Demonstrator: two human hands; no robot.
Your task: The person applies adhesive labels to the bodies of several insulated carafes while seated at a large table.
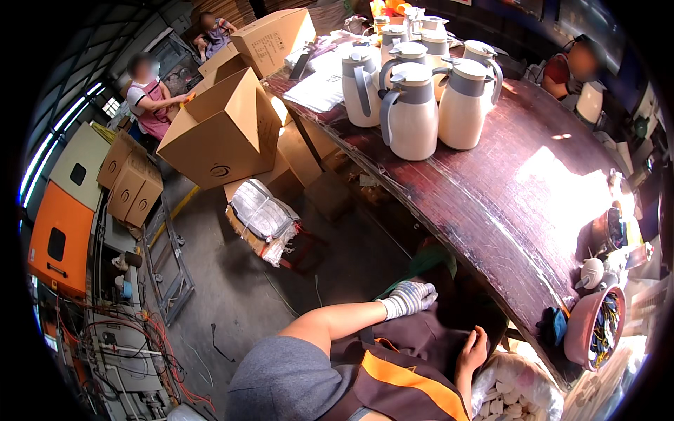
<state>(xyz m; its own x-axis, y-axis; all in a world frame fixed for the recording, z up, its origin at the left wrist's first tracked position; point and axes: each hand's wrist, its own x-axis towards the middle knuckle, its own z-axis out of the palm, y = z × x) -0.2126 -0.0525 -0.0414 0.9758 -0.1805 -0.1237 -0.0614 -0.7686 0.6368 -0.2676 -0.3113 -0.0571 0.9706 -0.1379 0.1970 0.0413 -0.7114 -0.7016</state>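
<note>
Seated worker's lap and surrounding workstation. The left hand (409, 300), in a white-and-grey striped knit glove, rests on a dark brown cloth apron with an orange band (421, 347) that covers the lap; its fingers lie together and bend downward, and whether they pinch the cloth cannot be told. The bare right hand (474, 351) is over the apron's right side, its fingers loosely bent; whether thumb and fingers meet cannot be told. Just beside it is a clear plastic bag of small white pieces (516, 389). Beyond the left hand hangs green cloth-like material (428, 261). On the worn, dark red-brown table (491, 196), cream-coloured jugs with grey collars and handles (413, 119) stand upright in a cluster at the far end. A round pink plastic basket (581, 330), tilted at the near right corner, contains tangled thin strands.
</note>
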